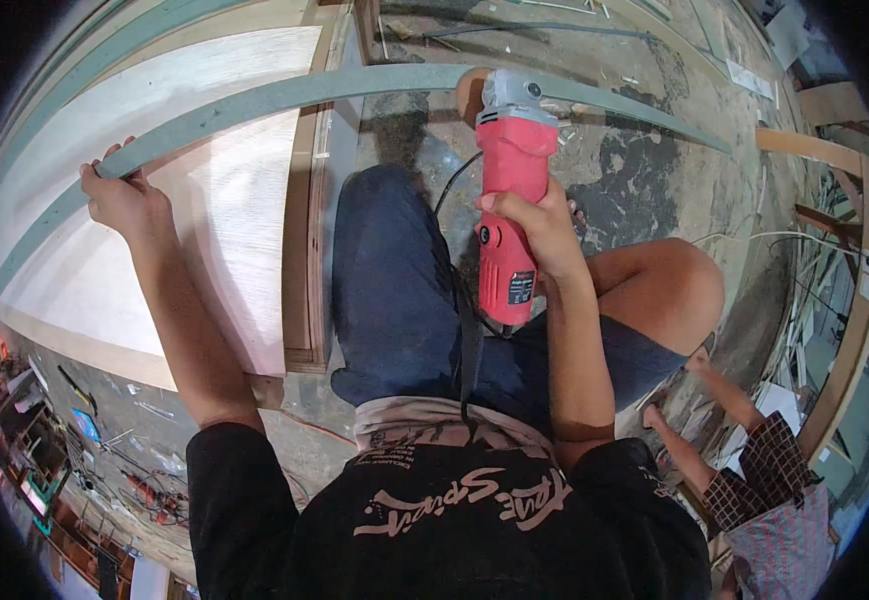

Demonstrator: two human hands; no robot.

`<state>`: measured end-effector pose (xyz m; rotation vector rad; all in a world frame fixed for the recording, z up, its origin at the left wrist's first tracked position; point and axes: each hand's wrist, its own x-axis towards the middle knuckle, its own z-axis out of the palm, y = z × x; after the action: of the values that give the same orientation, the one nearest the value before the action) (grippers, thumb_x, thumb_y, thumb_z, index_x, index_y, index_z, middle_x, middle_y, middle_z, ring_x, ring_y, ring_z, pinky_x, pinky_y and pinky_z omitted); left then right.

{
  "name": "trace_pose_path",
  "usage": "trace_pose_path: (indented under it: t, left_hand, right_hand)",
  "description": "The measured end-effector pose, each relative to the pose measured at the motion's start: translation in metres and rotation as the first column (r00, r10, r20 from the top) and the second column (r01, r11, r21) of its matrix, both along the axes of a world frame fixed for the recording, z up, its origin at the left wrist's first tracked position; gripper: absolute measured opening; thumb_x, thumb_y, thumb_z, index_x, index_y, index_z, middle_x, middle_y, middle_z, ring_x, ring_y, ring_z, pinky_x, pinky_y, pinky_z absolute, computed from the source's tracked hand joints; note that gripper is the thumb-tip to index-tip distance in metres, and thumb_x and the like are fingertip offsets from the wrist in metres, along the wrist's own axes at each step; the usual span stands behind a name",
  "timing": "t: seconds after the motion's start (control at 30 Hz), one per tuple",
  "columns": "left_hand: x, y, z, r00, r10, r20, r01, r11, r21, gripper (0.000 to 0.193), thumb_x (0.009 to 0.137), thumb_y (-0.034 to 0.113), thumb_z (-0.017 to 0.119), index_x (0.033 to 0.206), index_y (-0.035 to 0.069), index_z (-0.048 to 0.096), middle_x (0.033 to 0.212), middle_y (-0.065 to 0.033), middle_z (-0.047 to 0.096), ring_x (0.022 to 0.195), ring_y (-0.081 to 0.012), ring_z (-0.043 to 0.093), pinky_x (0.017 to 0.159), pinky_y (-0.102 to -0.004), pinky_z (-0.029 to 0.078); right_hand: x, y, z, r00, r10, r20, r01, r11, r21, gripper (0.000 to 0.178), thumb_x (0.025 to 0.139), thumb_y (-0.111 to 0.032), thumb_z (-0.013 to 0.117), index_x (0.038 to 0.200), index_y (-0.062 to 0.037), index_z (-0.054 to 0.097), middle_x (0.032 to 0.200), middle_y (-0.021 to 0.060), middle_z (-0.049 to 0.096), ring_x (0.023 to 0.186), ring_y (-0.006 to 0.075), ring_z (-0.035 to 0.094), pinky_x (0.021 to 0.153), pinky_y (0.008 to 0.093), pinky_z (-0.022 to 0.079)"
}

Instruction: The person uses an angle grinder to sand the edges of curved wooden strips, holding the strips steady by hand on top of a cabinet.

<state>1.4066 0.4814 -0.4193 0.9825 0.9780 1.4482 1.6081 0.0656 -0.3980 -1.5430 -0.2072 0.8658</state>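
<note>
A long, thin grey-green strip (255,104) runs across the head view, looking bowed, from the far left to the right. Toward its left end my left hand (133,203) grips it, fingers curled over the edge. My right hand (553,228) is wrapped round the red body of an angle grinder (515,160) with a grey metal head. The grinder's brown disc (470,96) is at the strip's edge; whether it touches or spins I cannot tell. Under the strip's left part lies a pale wooden panel (230,220) on a plywood-sided box.
My bent legs in dark shorts (395,290) are below the strip. A black cord (452,190) hangs near the grinder. Tools and clutter (155,495) lie at lower left. Another person (770,500) sits at lower right, near wooden frames (850,370) and scrap strips.
</note>
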Motion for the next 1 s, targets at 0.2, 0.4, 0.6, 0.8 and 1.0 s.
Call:
trace_pose_path:
  t: [0.2, 0.4, 0.6, 0.8, 1.0]
  left_hand:
    - [-0.004, 0.006, -0.003, 1.0, -0.005, 0.017, 0.005, 1.0, -0.001, 0.041, 0.108, 0.026, 0.041, 0.124, -0.011, 0.036, 0.111, -0.0241, 0.056, 0.099, -0.0375, 0.065, 0.09, -0.047, 0.062]
    - [-0.002, 0.008, -0.001, 1.0, -0.007, 0.003, 0.007, 1.0, -0.002, 0.041, 0.108, 0.027, 0.041, 0.123, -0.01, 0.036, 0.113, -0.0244, 0.055, 0.1, -0.0381, 0.065, 0.094, -0.0471, 0.061]
    - [-0.007, 0.004, 0.0, 1.0, -0.013, 0.024, 0.014, 0.998, -0.061, 0.036, 0.108, 0.03, 0.043, 0.121, -0.004, 0.042, 0.112, -0.0208, 0.059, 0.106, -0.0398, 0.065, 0.094, -0.0487, 0.059]
    - [0.028, -0.047, 0.009, 0.975, -0.217, 0.053, 0.222, 0.966, -0.132, 0.039, 0.11, 0.027, 0.041, 0.126, -0.008, 0.04, 0.116, -0.0245, 0.061, 0.111, -0.0393, 0.065, 0.09, -0.0416, 0.059]
    - [0.038, -0.066, 0.017, 0.915, -0.4, -0.057, 0.387, 0.908, -0.16, 0.048, 0.11, 0.028, 0.041, 0.129, -0.016, 0.042, 0.127, -0.0299, 0.061, 0.109, -0.0336, 0.068, 0.084, -0.0331, 0.061]
  right_hand:
    - [-0.002, 0.001, 0.007, 0.998, -0.051, -0.028, 0.051, 0.999, -0.02, 0.031, 0.079, -0.014, 0.076, 0.103, -0.0022, 0.061, 0.082, 0.0047, 0.064, 0.068, 0.016, 0.067, 0.063, 0.031, 0.054]
    - [0.011, -0.015, -0.001, 0.983, -0.181, -0.012, 0.181, 0.983, -0.007, 0.023, 0.08, -0.008, 0.074, 0.099, -0.0044, 0.062, 0.081, 0.0017, 0.063, 0.065, 0.0126, 0.062, 0.06, 0.0292, 0.051]
    - [0.004, -0.012, 0.016, 0.977, -0.206, -0.056, 0.205, 0.978, -0.027, 0.023, 0.082, -0.009, 0.075, 0.1, -0.0052, 0.062, 0.081, 0.0018, 0.064, 0.064, 0.0131, 0.062, 0.059, 0.029, 0.05]
    - [-0.007, -0.008, 0.024, 0.994, -0.113, 0.0, 0.113, 0.993, -0.019, 0.032, 0.078, -0.011, 0.079, 0.105, -0.0036, 0.063, 0.086, 0.0018, 0.064, 0.074, 0.0123, 0.062, 0.068, 0.0287, 0.051]
    - [-0.023, 0.009, 0.031, 0.999, 0.045, -0.009, -0.044, 0.999, 0.031, 0.03, 0.078, -0.008, 0.078, 0.103, -0.0028, 0.062, 0.083, 0.0033, 0.065, 0.071, 0.0134, 0.064, 0.066, 0.0291, 0.052]
